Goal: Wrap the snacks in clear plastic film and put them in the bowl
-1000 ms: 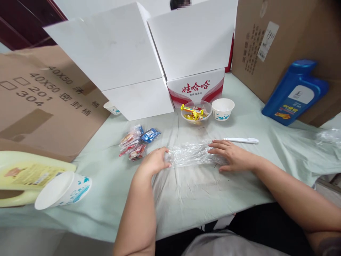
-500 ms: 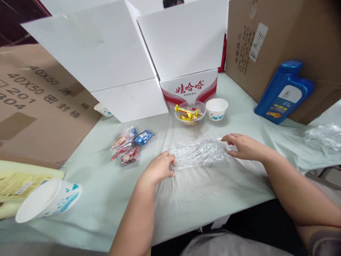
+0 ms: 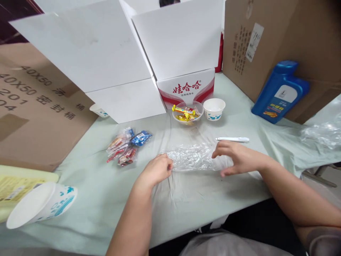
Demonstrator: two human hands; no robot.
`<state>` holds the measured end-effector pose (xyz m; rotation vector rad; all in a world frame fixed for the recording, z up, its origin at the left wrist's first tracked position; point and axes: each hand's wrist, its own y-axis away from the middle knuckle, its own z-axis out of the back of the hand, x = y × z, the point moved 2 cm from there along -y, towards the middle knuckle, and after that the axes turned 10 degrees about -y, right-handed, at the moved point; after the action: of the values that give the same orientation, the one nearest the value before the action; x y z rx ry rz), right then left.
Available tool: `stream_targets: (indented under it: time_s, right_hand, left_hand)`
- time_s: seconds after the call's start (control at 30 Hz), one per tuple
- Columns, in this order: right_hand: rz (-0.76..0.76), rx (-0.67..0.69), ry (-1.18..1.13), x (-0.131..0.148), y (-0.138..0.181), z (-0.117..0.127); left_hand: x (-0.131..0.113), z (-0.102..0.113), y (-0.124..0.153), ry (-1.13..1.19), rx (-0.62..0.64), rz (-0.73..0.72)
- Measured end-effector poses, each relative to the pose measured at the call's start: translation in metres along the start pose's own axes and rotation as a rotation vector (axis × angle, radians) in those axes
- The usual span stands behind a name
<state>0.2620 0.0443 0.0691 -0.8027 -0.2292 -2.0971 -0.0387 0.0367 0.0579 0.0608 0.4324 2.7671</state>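
A crumpled clear plastic bag (image 3: 193,156) lies flattened on the cloth in front of me. My left hand (image 3: 157,169) pinches its left end with curled fingers. Over the right end, my right hand (image 3: 234,158) has its thumb and fingers apart and grips nothing. Just beyond the right hand rests a slim white pen-like tool (image 3: 232,139). To the left of the bag sits a loose pile of wrapped snacks (image 3: 128,147), in blue, red and clear packets.
Behind the bag stand a clear bowl (image 3: 195,119) of yellow-wrapped snacks and a white paper bowl (image 3: 214,108). White boxes (image 3: 128,96) and brown cartons (image 3: 266,53) wall in the back. A blue bottle (image 3: 279,92) stands right; a paper tub (image 3: 42,206) is front left.
My right hand has drawn nearer and spread its fingers, and the white pen-like tool now shows beyond it. My left hand stays at the bag's left end. The view has shifted slightly.
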Motion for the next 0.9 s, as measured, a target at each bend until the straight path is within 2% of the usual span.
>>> stream_targets:
  time_s: [0.07,0.17,0.23,0.33,0.43,0.57,0.63,0.77,0.9]
  right_hand:
    - [0.033,0.072,0.057,0.003,-0.004,-0.011]
    - [0.003,0.060,0.206,-0.002,-0.010,-0.022]
    - [-0.019,0.045,0.274,-0.007,-0.011,-0.024]
    - [-0.051,0.054,0.324,-0.013,-0.010,-0.021]
    - [-0.038,0.004,0.293,-0.015,-0.007,-0.013]
    - [-0.012,-0.181,0.157,-0.016,-0.002,0.000]
    - [-0.023,-0.188,0.056,-0.019,-0.001,0.003]
    - [-0.207,-0.047,-0.111,-0.030,-0.007,-0.003]
    - [-0.395,-0.098,-0.079,-0.040,-0.016,-0.015]
  left_hand:
    - [0.002,0.001,0.000,0.025,-0.047,-0.032]
    - [0.008,0.002,0.000,0.069,-0.104,-0.092]
    - [0.014,0.001,0.000,0.100,-0.096,-0.106]
    - [0.024,0.001,0.001,0.168,-0.044,-0.050]
    - [0.031,0.004,0.005,0.273,-0.061,0.006]
    - [0.036,0.008,0.007,0.367,-0.149,0.018]
    - [0.038,0.006,0.005,0.392,-0.145,0.047]
    - [0.043,-0.005,-0.005,0.471,-0.070,0.127]
    - [0.047,-0.011,-0.012,0.424,-0.082,0.218]
